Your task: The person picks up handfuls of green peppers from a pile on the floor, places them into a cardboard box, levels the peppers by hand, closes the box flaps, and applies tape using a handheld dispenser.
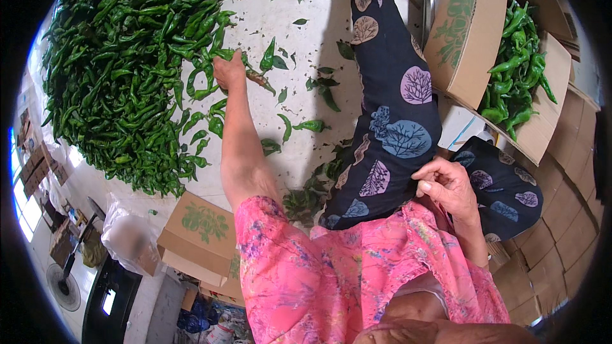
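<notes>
Green peppers (121,83) lie heaped just left of the fingers of the left hand (229,71), the nearer; one pepper (268,55) lies just right, long axis pointing forward. Whether these fingers pinch anything cannot be told. Right hand (448,186): fingers curled, well apart.

Low on my left I had a carton (196,224) with a green print on its side. Farther out, a round fan (62,286) stood near a black panel (115,283) that showed one bright patch. Blue plastic (196,316) lay crumpled below the carton, and I saw brown boxes (35,169) near a bright window (25,213) at the left rim. To my right, cardboard (548,242) spread in brown sections.
</notes>
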Action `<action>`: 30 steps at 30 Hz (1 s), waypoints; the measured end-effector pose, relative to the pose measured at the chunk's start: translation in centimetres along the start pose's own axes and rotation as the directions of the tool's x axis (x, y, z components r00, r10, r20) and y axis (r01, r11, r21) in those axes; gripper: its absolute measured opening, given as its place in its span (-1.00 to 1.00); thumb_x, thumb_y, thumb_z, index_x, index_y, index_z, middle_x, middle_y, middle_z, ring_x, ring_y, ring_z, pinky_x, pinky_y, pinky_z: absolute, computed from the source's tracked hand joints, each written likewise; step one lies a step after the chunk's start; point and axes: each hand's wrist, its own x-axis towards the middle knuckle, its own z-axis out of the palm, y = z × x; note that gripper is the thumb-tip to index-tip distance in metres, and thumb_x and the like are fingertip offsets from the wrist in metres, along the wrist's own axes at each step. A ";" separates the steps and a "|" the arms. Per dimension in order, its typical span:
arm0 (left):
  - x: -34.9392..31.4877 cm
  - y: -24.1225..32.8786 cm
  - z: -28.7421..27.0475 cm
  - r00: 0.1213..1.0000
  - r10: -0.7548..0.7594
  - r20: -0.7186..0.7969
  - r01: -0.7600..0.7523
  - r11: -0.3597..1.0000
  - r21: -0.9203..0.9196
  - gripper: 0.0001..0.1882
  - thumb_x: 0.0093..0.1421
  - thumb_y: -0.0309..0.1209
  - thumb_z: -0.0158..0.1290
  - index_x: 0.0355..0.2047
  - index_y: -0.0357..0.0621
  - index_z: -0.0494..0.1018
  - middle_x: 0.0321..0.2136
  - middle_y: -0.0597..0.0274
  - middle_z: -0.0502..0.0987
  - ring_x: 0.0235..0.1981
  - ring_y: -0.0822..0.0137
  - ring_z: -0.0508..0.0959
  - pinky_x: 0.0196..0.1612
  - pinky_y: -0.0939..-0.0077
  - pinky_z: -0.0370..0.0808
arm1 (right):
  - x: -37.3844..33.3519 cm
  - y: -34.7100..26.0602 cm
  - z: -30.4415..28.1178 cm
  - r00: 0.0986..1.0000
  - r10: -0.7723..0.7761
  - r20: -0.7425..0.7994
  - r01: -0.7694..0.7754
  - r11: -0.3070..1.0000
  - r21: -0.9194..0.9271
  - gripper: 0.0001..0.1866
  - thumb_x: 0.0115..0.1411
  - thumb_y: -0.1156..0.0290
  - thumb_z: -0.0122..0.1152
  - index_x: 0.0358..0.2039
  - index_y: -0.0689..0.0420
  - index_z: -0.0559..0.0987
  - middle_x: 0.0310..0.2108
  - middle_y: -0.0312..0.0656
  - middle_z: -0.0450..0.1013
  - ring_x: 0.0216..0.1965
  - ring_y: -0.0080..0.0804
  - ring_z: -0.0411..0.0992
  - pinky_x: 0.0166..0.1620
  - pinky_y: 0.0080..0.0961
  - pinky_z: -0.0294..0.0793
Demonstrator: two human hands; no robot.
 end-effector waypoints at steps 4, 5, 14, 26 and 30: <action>-0.6 -0.5 0.2 0.987 0.149 -0.061 -0.153 0.986 -0.066 -0.57 0.01 -0.25 0.29 -0.13 -0.20 0.58 -0.27 -0.12 0.61 -0.15 -0.14 0.60 -0.04 0.01 0.52 | 0.5 0.4 0.0 1.000 -0.009 0.005 0.010 1.000 -0.009 -0.79 0.28 0.41 0.28 -0.15 0.26 0.63 -0.46 -0.29 0.56 -0.44 -0.68 0.47 -0.32 -0.68 0.44; -1.5 -0.3 -0.2 0.946 0.322 0.028 -0.316 0.940 -0.125 -0.59 0.01 -0.26 0.28 -0.15 -0.19 0.58 -0.27 -0.11 0.61 -0.17 -0.13 0.61 -0.06 0.01 0.53 | 0.2 0.7 -0.6 0.999 0.034 -0.025 -0.032 0.998 0.052 -0.79 0.27 0.39 0.28 -0.16 0.25 0.63 -0.47 -0.30 0.56 -0.46 -0.68 0.46 -0.34 -0.70 0.42; -6.9 1.5 0.7 0.860 0.463 0.215 -0.469 0.883 -0.028 -0.53 -0.11 -0.22 0.31 -0.17 -0.12 0.57 -0.35 -0.11 0.65 -0.28 -0.12 0.63 -0.15 0.02 0.55 | 1.3 3.6 -0.7 0.973 0.174 -0.150 -0.143 0.969 0.199 -0.83 0.29 0.30 0.28 -0.25 0.13 0.59 -0.48 -0.39 0.50 -0.46 -0.71 0.40 -0.41 -0.70 0.36; -27.6 25.3 -22.3 0.422 0.835 0.352 0.316 0.229 -0.921 -0.58 0.15 -0.49 0.23 0.03 -0.25 0.48 -0.17 0.15 0.58 -0.19 0.32 0.60 -0.01 0.35 0.60 | 1.5 11.1 -1.4 0.987 0.121 -0.101 -0.069 0.909 0.412 -0.81 0.34 0.33 0.24 -0.14 0.15 0.57 -0.42 -0.41 0.50 -0.48 -0.78 0.35 -0.44 -0.76 0.29; -32.1 28.0 -21.7 0.109 0.970 0.219 -0.333 0.243 -0.911 -0.29 0.15 -0.34 0.30 0.26 -0.28 0.31 0.11 -0.03 0.47 0.06 0.17 0.54 0.03 0.37 0.55 | 1.6 10.4 -0.5 0.995 0.059 -0.076 -0.028 0.933 0.360 -0.78 0.34 0.29 0.19 -0.13 0.16 0.55 -0.38 -0.37 0.49 -0.44 -0.73 0.36 -0.40 -0.71 0.34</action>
